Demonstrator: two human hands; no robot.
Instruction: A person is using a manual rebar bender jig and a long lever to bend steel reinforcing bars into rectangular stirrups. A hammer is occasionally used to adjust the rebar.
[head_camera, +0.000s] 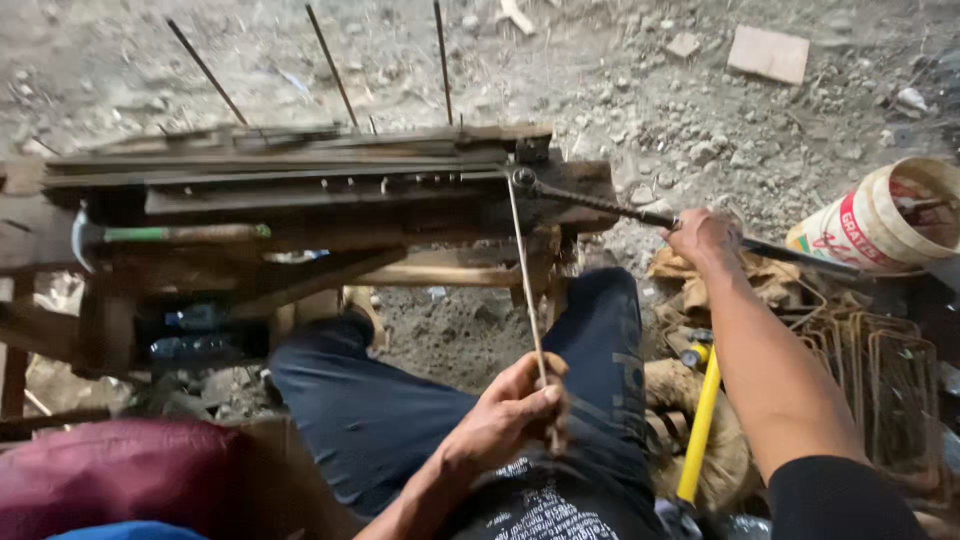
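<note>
My left hand (515, 410) is closed around a thin steel rod (524, 270) that runs from my lap up to the wooden bench (300, 190). My right hand (705, 240) grips the long dark handle of a bending lever (600, 205), whose head sits at the bench's right end where the rod meets it. I sit with my legs in dark trousers under the bench.
A hammer with a green handle (170, 235) lies on the bench's left part. Thin rods stick up behind the bench. A white bucket (885, 220) lies at the right, above bent rod stirrups (890, 380). A yellow-handled tool (700, 420) leans by my right leg. Rubble covers the ground.
</note>
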